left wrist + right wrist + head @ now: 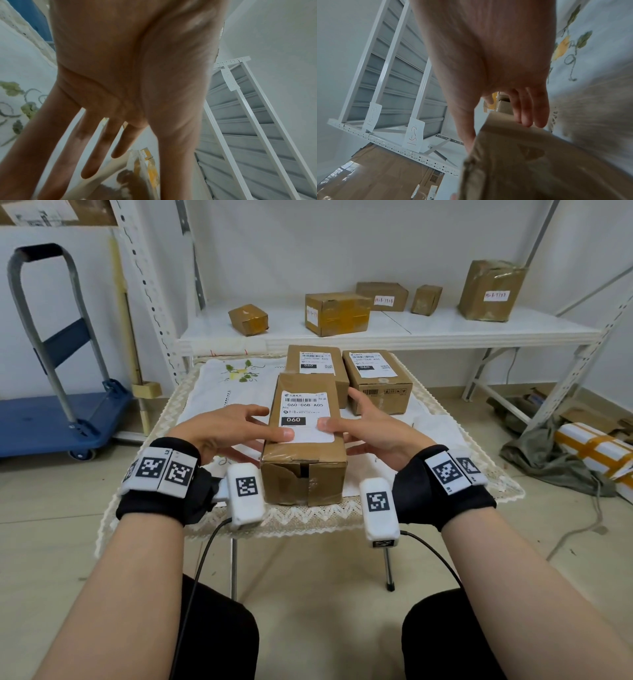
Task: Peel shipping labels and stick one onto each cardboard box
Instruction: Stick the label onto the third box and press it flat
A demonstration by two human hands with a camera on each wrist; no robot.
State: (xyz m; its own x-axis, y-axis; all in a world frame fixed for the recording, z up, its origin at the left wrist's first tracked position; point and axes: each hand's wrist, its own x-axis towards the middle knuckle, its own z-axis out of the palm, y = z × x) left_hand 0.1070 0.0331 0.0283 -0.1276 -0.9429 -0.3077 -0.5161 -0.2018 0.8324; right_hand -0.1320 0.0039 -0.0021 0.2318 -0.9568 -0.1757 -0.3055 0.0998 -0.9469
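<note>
We had the long cardboard box [305, 440] at the near edge of the lace-trimmed tablecloth [219, 385], its shipping label [307, 416] on top. Our left hand [233, 429] and right hand [373, 426] flanked it with straight, spread fingers, both thumbs pressing the label's near edge. Two more labelled boxes [376, 381] stood just behind.
</note>
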